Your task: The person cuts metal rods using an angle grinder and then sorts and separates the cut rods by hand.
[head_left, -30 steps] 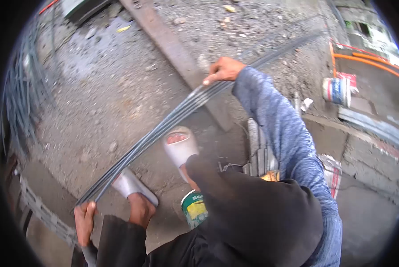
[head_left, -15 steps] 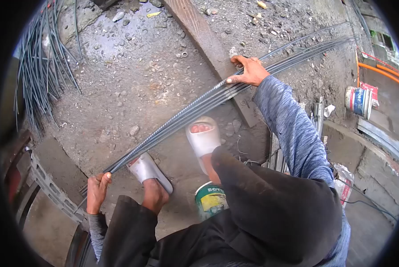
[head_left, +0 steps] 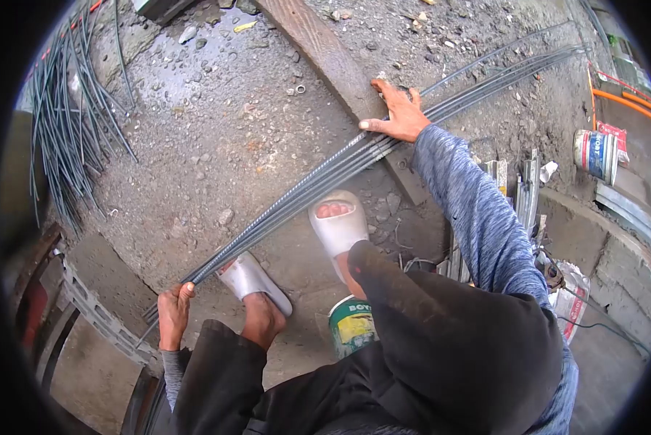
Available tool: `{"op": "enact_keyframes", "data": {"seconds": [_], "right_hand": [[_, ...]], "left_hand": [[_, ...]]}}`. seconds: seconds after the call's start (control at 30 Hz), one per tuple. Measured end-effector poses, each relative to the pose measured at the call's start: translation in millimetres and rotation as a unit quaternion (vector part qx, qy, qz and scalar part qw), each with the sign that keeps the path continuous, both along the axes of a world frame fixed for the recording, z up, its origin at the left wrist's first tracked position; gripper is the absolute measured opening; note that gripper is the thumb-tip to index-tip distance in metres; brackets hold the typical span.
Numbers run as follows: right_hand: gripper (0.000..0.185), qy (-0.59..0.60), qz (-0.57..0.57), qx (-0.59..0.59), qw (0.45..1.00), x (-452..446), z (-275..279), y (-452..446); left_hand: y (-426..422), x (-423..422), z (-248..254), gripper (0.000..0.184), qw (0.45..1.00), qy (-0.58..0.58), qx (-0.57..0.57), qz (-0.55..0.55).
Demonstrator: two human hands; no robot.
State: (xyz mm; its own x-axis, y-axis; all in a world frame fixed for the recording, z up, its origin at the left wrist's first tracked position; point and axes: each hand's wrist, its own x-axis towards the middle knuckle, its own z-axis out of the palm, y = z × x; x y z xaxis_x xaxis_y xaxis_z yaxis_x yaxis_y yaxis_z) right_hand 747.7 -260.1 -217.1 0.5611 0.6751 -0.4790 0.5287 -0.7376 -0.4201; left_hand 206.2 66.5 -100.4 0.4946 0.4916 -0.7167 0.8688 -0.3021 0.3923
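A bundle of thin ribbed steel bars (head_left: 296,201) runs slantwise across the head view, from low left to upper right. My left hand (head_left: 173,317) is closed around its lower end, thumb on top. Farther up, my right hand (head_left: 404,116) lies over the bars with thumb and fingers spread apart. The palm side is hidden, so how firmly it touches them does not show. Under the bars near that hand is a wooden plank (head_left: 322,51). One bar (head_left: 496,54) stands apart from the bundle at the upper right end.
More thin bars (head_left: 68,138) lie heaped at the upper left. A green paint bucket (head_left: 352,328) is beneath me, between my legs. At the right are a white and blue bucket (head_left: 596,154), metal channels (head_left: 528,185) and a concrete block edge (head_left: 594,235). Rough gravelly ground (head_left: 195,167) surrounds the bars.
My right hand's thumb and fingers have spread wider over the bars. My left hand keeps its hold. The whole view has shifted slightly.
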Motion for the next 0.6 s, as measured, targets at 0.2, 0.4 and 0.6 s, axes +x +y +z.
{"op": "enact_keyframes", "data": {"seconds": [0.2,0.4,0.6], "right_hand": [[0.131,0.009,0.035,-0.019,0.999,3,0,-1],[0.135,0.019,0.019,-0.068,0.997,-3,4,6],[0.137,0.006,0.031,-0.066,0.997,-1,-6,4]], "left_hand": [[2,7,-2,0.054,0.999,0.009,-0.034,0.040],[-1,10,1,0.053,0.999,0.011,-0.028,0.021],[-3,47,77,0.049,0.998,0.059,0.001,-0.017]]}}
